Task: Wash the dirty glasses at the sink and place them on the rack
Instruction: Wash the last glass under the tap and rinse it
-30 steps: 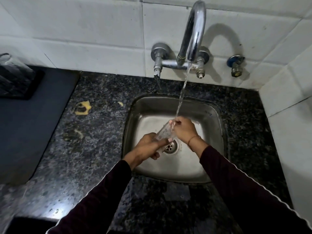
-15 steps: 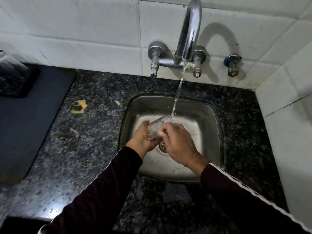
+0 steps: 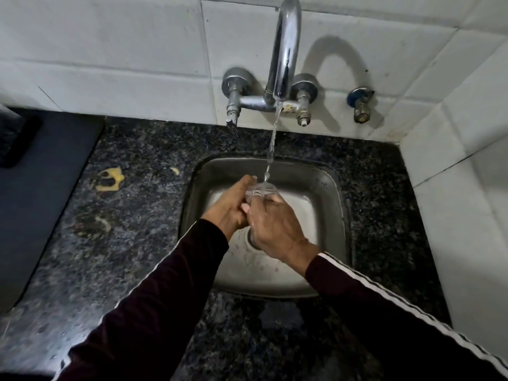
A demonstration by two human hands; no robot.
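Head view, sole camera: worn on the person's head, facing forward and steeply down. Close range over the sink (image 3: 334, 188), tap (image 3: 284, 50) and tiled wall (image 3: 110, 50) at top, worktop (image 3: 137, 243) around, both forearms entering from below.

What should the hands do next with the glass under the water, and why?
Probably keep turning the glass under the water stream a little more. Both the left hand and the right hand grip it over the sink, water is pouring onto it, and it looks mid-rinse, so lifting it away seems too soon.
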